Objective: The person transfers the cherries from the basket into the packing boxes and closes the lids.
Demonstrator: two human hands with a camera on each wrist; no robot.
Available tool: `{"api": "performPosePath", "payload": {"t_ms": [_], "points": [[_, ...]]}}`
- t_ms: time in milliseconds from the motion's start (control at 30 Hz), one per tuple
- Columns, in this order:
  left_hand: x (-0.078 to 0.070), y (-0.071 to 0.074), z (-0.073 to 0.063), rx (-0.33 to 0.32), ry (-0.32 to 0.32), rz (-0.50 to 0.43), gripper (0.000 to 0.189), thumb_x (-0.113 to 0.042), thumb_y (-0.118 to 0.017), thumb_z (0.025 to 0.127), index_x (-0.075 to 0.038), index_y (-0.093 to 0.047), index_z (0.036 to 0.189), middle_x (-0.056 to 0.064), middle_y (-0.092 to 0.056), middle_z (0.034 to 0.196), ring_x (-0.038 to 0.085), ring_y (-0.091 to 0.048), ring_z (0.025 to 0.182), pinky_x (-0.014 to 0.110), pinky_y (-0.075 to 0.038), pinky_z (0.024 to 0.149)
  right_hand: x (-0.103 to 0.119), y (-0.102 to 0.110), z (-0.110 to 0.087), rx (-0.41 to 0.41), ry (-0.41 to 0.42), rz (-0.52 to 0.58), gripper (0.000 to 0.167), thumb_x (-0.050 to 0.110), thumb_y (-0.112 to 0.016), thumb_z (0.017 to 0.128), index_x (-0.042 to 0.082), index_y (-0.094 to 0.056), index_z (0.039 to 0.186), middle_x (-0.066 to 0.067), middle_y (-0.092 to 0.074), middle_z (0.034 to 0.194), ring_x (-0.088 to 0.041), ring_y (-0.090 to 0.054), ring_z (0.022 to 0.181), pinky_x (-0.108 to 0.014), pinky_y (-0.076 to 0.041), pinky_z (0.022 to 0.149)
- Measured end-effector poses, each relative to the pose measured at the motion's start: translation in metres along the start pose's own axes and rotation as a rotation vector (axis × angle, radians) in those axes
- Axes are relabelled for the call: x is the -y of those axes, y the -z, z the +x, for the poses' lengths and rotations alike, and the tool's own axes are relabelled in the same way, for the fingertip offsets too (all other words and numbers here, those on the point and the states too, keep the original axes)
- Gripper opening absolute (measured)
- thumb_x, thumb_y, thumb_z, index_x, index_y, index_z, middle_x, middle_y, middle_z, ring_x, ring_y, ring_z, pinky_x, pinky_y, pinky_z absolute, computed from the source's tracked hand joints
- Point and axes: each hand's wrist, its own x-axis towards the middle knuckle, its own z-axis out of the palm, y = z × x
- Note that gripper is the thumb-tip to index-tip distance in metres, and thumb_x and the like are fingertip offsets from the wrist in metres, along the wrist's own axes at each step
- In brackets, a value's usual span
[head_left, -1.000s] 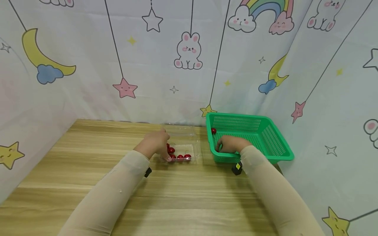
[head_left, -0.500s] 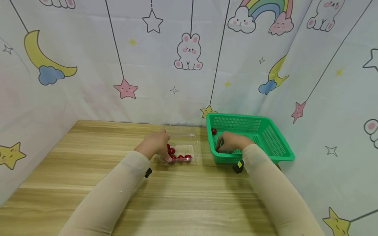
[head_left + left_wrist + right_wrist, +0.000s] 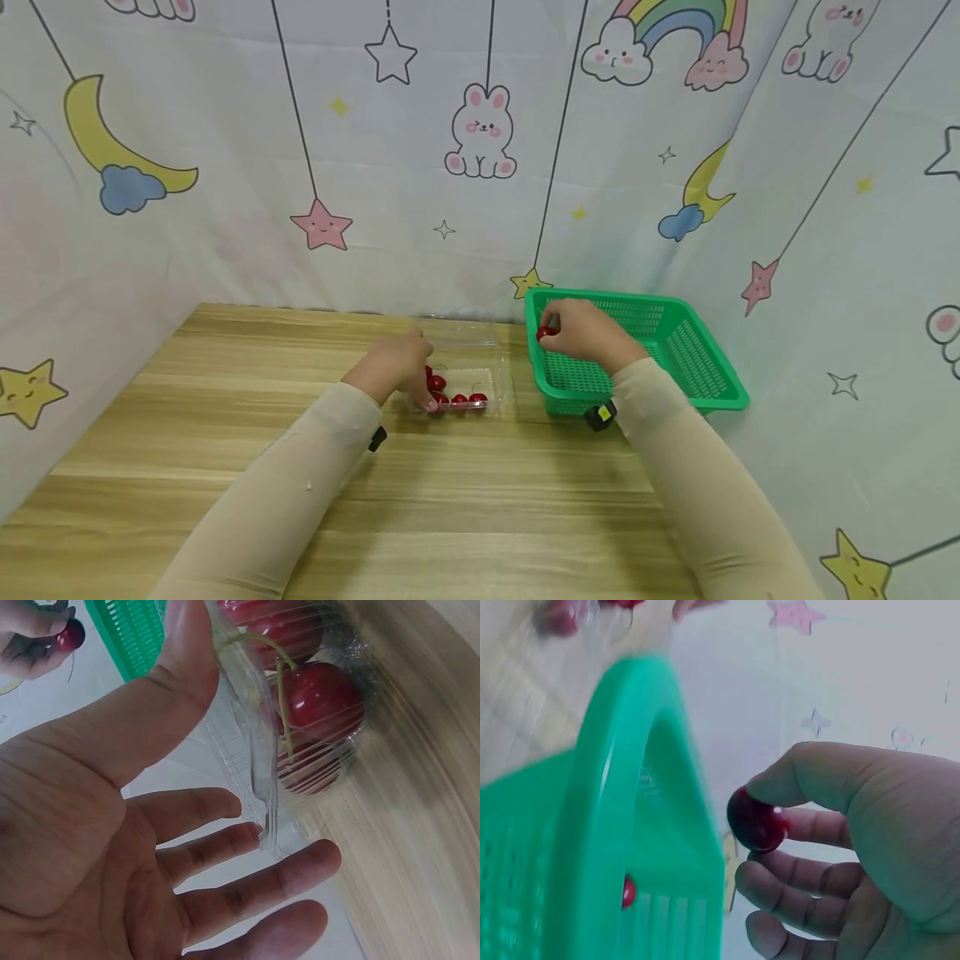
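Note:
My right hand is raised over the left end of the green plastic basket, pinching a cherry between thumb and fingers. Another cherry lies inside the basket. My left hand rests at the left side of a clear plastic clamshell box, its fingers spread and loosely straight, thumb against the box edge. Several red cherries with green stems lie in the box; my left hand hides part of them in the head view.
The box's clear lid stands open at the back. A wooden table bears everything. A printed cloth hangs behind it and along both sides.
My right hand has risen from the basket's near left corner with a cherry and moved back toward its far left side. The left hand stays at the box.

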Motion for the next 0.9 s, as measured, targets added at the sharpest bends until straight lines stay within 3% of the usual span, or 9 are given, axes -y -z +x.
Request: {"api": "performPosePath", "payload": {"t_ms": [233, 467, 633, 900], "points": [[-0.001, 0.002, -0.003, 0.002, 0.006, 0.003, 0.109, -0.054, -0.104, 0.079, -0.010, -0.058, 0.167, 0.020, -0.043, 0.179, 0.046, -0.062, 0.149, 0.065, -0.054, 0.120, 0.037, -0.021, 0.009, 0.004, 0.124, -0.004, 0.022, 0.022, -0.076, 0.110, 0.011, -0.077, 0.128, -0.009, -0.080, 0.119, -0.023, -0.075, 0.099, -0.040, -0.066, 0.088], [-0.002, 0.003, -0.003, 0.005, 0.006, 0.012, 0.108, -0.055, -0.104, 0.079, -0.011, -0.059, 0.167, 0.019, -0.049, 0.174, 0.043, -0.065, 0.145, 0.062, -0.057, 0.118, 0.061, -0.056, 0.028, 0.068, 0.231, -0.058, 0.018, 0.021, -0.077, 0.110, 0.012, -0.078, 0.125, -0.009, -0.083, 0.122, -0.021, -0.079, 0.106, -0.040, -0.068, 0.094], [-0.001, 0.002, -0.001, 0.007, 0.002, 0.017, 0.106, -0.056, -0.104, 0.078, -0.011, -0.061, 0.164, 0.018, -0.051, 0.171, 0.040, -0.067, 0.141, 0.060, -0.059, 0.115, 0.073, -0.079, 0.042, 0.116, 0.240, -0.138, 0.016, 0.021, -0.080, 0.108, 0.013, -0.080, 0.122, -0.007, -0.083, 0.120, -0.022, -0.078, 0.108, -0.040, -0.067, 0.097], [0.000, 0.003, 0.000, 0.011, -0.013, 0.028, 0.107, -0.058, -0.103, 0.079, -0.012, -0.060, 0.165, 0.021, -0.036, 0.185, 0.041, -0.063, 0.151, 0.060, -0.059, 0.114, 0.081, -0.103, 0.056, 0.185, 0.233, -0.146, 0.016, 0.018, -0.081, 0.106, 0.008, -0.079, 0.118, -0.008, -0.083, 0.116, -0.022, -0.078, 0.103, -0.041, -0.067, 0.093]]}}
